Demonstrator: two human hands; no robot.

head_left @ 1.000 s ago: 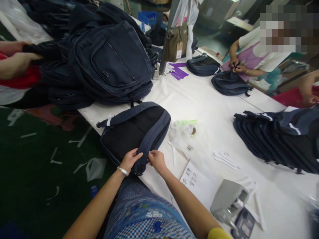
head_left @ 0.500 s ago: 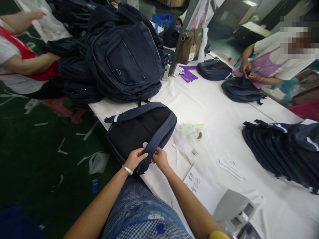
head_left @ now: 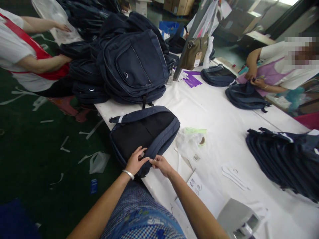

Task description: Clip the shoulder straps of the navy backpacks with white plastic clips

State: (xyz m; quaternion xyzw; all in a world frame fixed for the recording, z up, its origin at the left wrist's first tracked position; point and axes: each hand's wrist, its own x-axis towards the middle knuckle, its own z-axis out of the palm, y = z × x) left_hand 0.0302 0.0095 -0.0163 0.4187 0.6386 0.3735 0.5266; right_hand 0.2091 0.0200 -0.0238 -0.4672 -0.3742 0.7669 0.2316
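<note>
A navy backpack (head_left: 132, 141) lies at the table's near left edge with its black back panel up. One shoulder strap (head_left: 161, 134) runs along its right side toward me. My left hand (head_left: 136, 162) rests on the panel's lower end, thumb and fingers closed around the strap's lower part. From the other side my right hand (head_left: 161, 164) pinches the strap's edge, its fingertips meeting my left thumb. Any small item between the fingertips is too small to make out.
A tall pile of navy backpacks (head_left: 134, 66) stands beyond mine. Overlapping navy bags (head_left: 284, 159) lie at right. A clear plastic bag (head_left: 188, 142), a written sheet (head_left: 204, 192) and a grey device (head_left: 238, 217) are nearby. Co-workers handle bags at left (head_left: 32, 56) and right (head_left: 271, 69).
My hands have drawn closer together on the strap, the left fingers moving farther onto the panel. A white round spot seen there before is now hidden. The whole view has shifted slightly.
</note>
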